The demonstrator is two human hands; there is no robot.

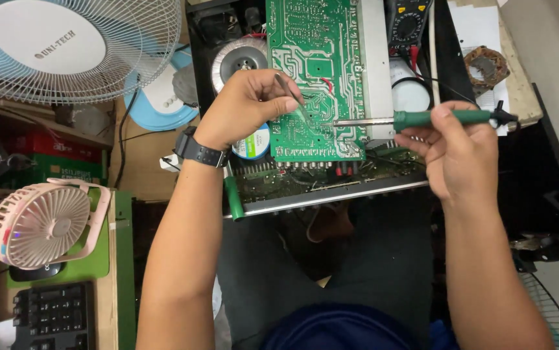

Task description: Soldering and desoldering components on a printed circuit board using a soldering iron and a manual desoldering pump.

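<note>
Dark trousers and a blue shirt fill the near edge, with the person's knees under a crowded wooden desk (138,162). On the near left lie a black keyboard (51,315) and a small pink fan (41,223) on a green mat. Farther off sits an open metal case (331,194), and inside it a green circuit board (318,58) is tipped up, with a round silver coil (239,59) beside it. The left hand (244,104) has its fingers pinched on thin tweezers (289,89) touching the board. The right hand (451,152) has its fingers closed around a green soldering iron (422,119), tip on the board. At the far left stands a big white fan (52,45).
</note>
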